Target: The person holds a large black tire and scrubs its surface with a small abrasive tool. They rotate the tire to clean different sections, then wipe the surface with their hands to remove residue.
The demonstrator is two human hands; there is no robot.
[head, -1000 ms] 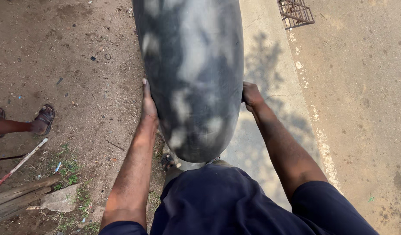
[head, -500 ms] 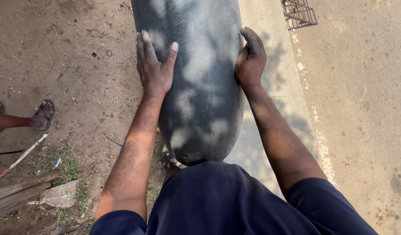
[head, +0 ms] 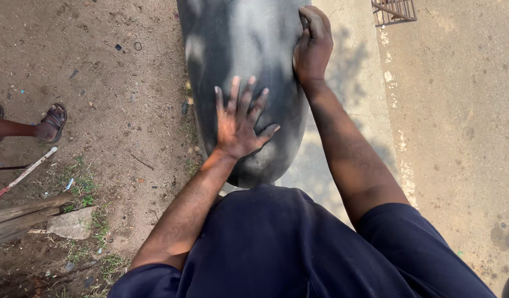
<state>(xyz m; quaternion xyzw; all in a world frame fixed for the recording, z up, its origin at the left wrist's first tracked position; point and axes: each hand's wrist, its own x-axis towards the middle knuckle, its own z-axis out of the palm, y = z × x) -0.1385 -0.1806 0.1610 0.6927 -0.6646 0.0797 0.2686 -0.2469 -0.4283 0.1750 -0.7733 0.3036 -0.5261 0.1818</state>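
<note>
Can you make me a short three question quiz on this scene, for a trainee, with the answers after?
1. True or false: the left hand lies flat with fingers spread on the large dark rubber tyre.
2. Where is the right hand? A) on the ground B) curled over the tyre's right edge C) on the wooden planks
3. Fill in: at the left edge, another person's foot wears a ____.

Key: 1 true; 2 B; 3 sandal.
</note>
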